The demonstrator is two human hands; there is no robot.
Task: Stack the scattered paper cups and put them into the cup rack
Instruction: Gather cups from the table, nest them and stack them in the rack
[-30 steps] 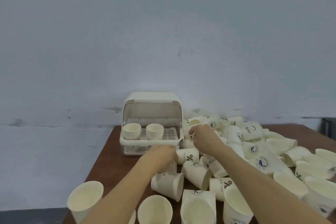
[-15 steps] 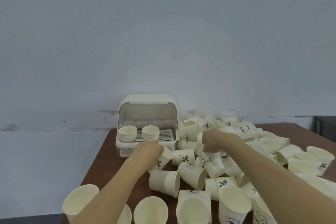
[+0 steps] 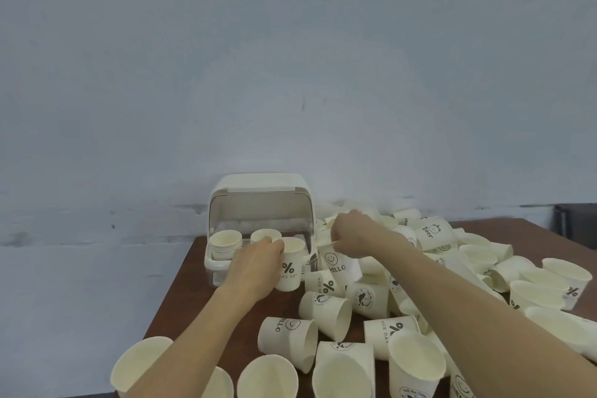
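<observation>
Lifted now — left hand grips percent cup upright.

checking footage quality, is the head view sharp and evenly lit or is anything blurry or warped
Head view: flat, even light, no glare, faint shadows; wide-angle bend curves the table edge; prints on the % cup in the left hand and the HELLO cup under the right hand read clearly; far cups soft.

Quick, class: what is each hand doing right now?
Left hand: holds the % cup upright.
Right hand: grips the HELLO cup at its rim.
</observation>
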